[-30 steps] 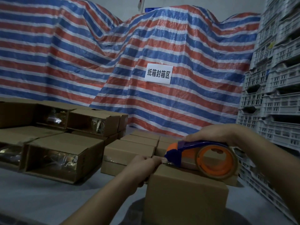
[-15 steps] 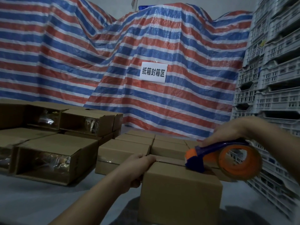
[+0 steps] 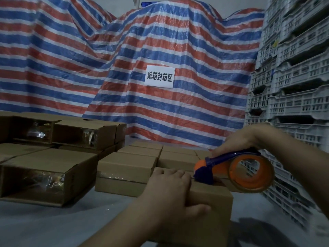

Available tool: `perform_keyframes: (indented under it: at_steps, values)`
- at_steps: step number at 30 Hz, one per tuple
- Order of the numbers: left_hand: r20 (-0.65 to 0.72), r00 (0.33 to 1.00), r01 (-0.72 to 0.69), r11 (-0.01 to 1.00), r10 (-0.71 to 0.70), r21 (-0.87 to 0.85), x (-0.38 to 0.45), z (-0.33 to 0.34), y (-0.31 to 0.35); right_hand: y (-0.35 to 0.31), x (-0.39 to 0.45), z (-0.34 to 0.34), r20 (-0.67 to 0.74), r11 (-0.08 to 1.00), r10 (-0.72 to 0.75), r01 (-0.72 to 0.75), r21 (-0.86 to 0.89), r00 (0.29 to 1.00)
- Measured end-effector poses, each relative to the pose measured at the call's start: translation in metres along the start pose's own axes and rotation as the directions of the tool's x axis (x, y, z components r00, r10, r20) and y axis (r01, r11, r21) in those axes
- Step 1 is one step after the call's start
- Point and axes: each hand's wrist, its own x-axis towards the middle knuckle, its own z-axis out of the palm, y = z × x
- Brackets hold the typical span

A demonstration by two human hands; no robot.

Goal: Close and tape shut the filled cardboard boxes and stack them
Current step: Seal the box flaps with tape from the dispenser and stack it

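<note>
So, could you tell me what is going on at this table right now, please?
A person is taping a cardboard box shut. The left hand grips the box's top near corner and steadies it, while the right hand holds an orange and blue tape dispenser with its blade end pressed on the box top. Behind it sit closed boxes in rows, and to the left lie open boxes with shiny wrapped contents showing. White plastic crates are stacked on the right.

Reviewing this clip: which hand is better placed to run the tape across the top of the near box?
Right. The right hand grips the tape dispenser, whose blue head sits on top of the near box. The left hand lies over the box's near top edge, thumb down the front, probably steadying it.
</note>
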Motion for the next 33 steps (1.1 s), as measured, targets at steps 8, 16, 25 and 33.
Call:
perform_keyframes:
  at_steps: [8, 16, 25, 33]
  values:
    - [-0.128, 0.991, -0.025, 0.998, 0.032, 0.052, -0.005, 0.010, -0.015, 0.045, -0.007, -0.015, 0.078, 0.992, -0.035, 0.024, 0.127, 0.996]
    - [-0.062, 0.998, -0.032, 0.999, 0.030, -0.025, -0.011, 0.001, -0.022, 0.066, -0.005, 0.004, 0.013, 0.999, 0.037, -0.037, 0.004, 0.999]
    - [-0.005, 0.994, -0.111, 0.994, 0.111, -0.015, 0.015, -0.016, 0.028, 0.076, -0.003, 0.024, -0.012, 0.991, -0.019, 0.020, 0.134, 1.000]
    - [0.078, 0.990, -0.109, 0.991, 0.115, -0.078, 0.025, -0.003, 0.046, 0.096, -0.008, 0.026, 0.021, 0.962, -0.089, 0.080, 0.260, 0.996]
